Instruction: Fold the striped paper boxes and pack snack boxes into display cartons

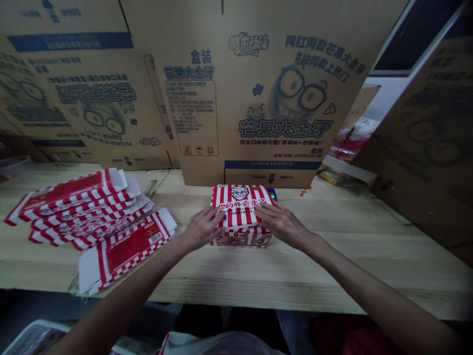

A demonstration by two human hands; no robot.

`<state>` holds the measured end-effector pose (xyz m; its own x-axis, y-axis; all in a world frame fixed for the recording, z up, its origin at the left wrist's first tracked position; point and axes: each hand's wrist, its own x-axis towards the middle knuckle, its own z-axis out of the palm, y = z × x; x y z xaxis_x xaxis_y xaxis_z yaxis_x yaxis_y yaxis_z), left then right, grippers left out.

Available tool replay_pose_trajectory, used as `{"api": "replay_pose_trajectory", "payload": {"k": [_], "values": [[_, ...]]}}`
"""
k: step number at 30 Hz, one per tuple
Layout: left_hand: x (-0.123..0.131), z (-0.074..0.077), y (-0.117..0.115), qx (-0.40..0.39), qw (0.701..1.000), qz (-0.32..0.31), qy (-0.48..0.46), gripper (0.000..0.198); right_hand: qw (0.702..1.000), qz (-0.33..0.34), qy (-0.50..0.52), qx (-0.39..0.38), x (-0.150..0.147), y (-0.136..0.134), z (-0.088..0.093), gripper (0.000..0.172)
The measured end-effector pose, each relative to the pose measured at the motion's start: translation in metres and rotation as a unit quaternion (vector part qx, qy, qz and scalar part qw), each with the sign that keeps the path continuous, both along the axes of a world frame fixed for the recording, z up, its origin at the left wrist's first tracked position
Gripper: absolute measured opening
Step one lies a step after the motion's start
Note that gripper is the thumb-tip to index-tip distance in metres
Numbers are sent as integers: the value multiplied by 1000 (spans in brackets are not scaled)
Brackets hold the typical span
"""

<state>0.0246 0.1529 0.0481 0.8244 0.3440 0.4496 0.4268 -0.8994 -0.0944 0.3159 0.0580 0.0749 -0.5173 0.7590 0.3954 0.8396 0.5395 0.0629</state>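
A small red-and-white striped cardboard box (241,214), printed with a cartoon face and Chinese lettering, sits on the wooden table in front of me. My left hand (201,229) grips its left side, fingers bent over the lid's edge. On the opposite side my right hand (286,226) holds the lid's right edge, with its fingers reaching over the top. The lid lies over the box, and a printed front panel shows below it. A blue-and-green item (272,193) peeks out behind the box's right rear corner; its kind is unclear.
Flattened striped cartons (74,207) lie stacked on the left, with another flat carton (129,249) nearer the table's front edge. Large brown cardboard boxes (258,98) line the back. Another brown carton (424,138) stands right. Below the table is a white-rimmed bin (44,325).
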Motion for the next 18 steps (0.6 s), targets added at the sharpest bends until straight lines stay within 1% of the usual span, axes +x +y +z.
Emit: {"api": "replay_pose_trajectory", "payload": {"k": [3,5,7,9,12,14,16,18], "values": [[-10,2,4,-13,1000,-17,20,51,999,0,48,-11,-5,-9,-15,40],[-11,4,3,-11,999,1,43,55,996,1,84,-16,-8,-13,-22,41],[-4,5,-3,-9,997,21,74,57,993,0,120,-16,-11,-16,-27,42],[9,7,-11,-15,995,18,100,63,988,0,152,-23,-12,-18,-30,43],[35,12,-21,-43,991,-27,125,70,980,23,192,-50,-12,-21,-34,47],[52,17,-26,-65,988,-59,130,68,973,34,224,-47,-12,-25,-40,52],[69,23,-26,-86,984,-87,127,63,965,9,263,-18,-14,-29,-49,58],[85,29,-25,-107,981,-109,121,57,953,-41,299,18,-17,-32,-59,68]]}}
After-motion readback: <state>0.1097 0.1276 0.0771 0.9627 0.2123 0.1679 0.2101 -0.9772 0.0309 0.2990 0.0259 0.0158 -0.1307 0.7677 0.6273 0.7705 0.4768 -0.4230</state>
